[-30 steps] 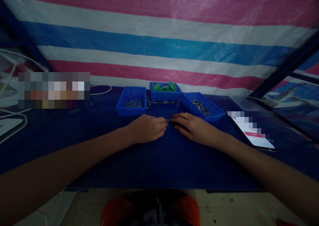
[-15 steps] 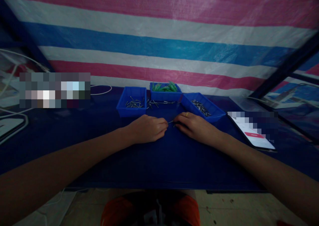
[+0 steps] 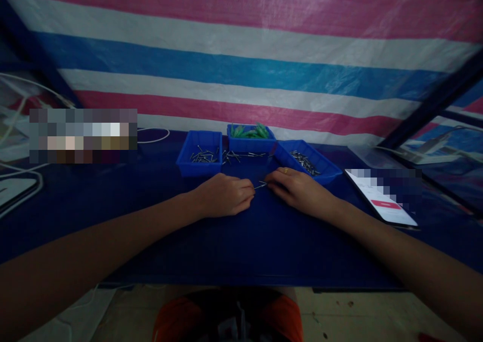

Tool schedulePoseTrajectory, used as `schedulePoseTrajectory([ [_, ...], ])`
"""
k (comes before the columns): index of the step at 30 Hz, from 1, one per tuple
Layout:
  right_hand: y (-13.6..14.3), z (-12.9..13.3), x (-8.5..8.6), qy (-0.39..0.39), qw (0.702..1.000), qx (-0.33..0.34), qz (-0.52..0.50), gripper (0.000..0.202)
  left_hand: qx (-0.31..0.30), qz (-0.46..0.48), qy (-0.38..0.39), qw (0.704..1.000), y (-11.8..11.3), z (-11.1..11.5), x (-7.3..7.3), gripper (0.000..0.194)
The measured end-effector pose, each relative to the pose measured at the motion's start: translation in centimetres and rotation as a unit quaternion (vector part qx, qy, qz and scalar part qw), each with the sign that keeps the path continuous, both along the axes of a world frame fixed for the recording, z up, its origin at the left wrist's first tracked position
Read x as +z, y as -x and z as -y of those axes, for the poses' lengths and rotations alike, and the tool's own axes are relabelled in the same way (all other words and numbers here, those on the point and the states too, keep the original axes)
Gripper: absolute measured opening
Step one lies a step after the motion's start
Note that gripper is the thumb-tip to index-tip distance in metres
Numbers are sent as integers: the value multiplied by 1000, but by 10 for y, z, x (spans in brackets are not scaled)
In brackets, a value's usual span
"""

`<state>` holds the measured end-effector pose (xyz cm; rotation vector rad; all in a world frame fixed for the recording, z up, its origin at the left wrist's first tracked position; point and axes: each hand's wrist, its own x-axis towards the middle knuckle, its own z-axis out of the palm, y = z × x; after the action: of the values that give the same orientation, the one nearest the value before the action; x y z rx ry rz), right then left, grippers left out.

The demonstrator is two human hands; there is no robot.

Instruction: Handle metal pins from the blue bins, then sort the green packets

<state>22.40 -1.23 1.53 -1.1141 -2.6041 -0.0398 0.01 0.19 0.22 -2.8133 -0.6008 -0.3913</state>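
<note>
A thin metal pin, like a screw or rivet, spans the small gap between my hands above the blue table. The fingers of my left hand are closed on its near end. My right hand, with a ring on one finger, is pinched at the other end; its fingertips hide whether a second small piece is there. Behind my left hand is a blue bin with several similar pins. Another blue bin, set at an angle behind my right hand, holds many short metal pieces.
A third blue bin with green pieces stands at the back. Loose pins lie between the bins. A phone rests at right; a white cable lies at left. A striped sheet hangs behind the table.
My right hand has shifted slightly right and away from my left, so more of the pin shows between them. My left hand and the bins stay put.
</note>
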Motion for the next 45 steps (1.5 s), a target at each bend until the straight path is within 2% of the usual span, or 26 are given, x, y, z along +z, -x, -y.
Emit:
schedulePoseTrajectory([
  [5,3,-2,-2,-12,999,-21,-45,11,-22,6,-12,1000,-1,2,0,28],
  [9,5,-4,-8,-28,997,-33,-60,12,-6,15,6,1000,-3,2,0,26],
  [14,8,1,-5,-13,998,13,-52,18,30,31,91,995,-4,1,1,15],
  [17,9,5,-2,9,999,42,-12,21,39,38,103,993,-5,1,2,14],
  [32,6,7,-3,23,997,45,55,21,25,62,69,995,-5,2,0,14],
  [37,7,9,-1,25,998,39,52,20,60,43,53,996,-3,4,1,17],
  [45,8,8,-2,30,998,53,27,22,71,7,16,997,-3,3,0,20],
])
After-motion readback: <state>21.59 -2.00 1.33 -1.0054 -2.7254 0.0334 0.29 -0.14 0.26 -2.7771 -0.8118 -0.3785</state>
